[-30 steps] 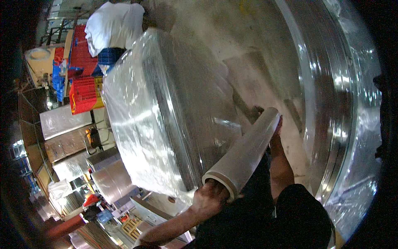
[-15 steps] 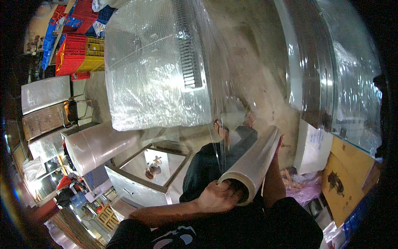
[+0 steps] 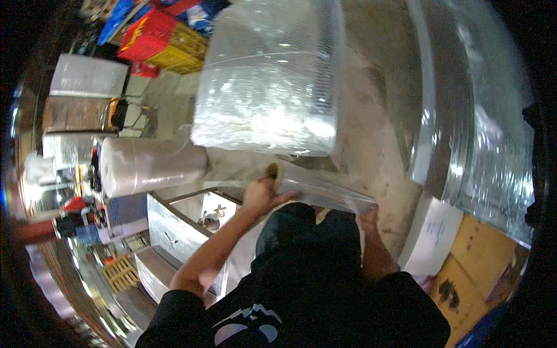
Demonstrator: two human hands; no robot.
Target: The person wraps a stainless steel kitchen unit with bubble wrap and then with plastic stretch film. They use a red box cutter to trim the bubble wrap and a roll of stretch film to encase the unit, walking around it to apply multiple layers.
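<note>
A roll of clear stretch film [image 3: 325, 192] lies crosswise in front of me, held between both hands. My left hand [image 3: 264, 197] grips its left end, close to the open cardboard core. At the other end, my right hand [image 3: 366, 217] is closed round the roll, its fingers partly hidden. Just beyond the roll stands a large boxy thing wrapped in bubble wrap and film [image 3: 267, 87], with dark vent slots showing through along its right side. Whether film still runs from the roll to it is hard to see.
At left lie a big bubble wrap roll [image 3: 151, 165] and an open-topped metal cabinet [image 3: 180, 223]. Red and yellow crates [image 3: 165, 43] stand at the far left. A long film-wrapped unit [image 3: 493, 116], a white box [image 3: 432, 235] and a cardboard box [image 3: 473, 261] line the right.
The film roll has swung from slanting away on my right to lying crosswise before me. My left hand has moved forward and left with its end. The view has shifted too.
</note>
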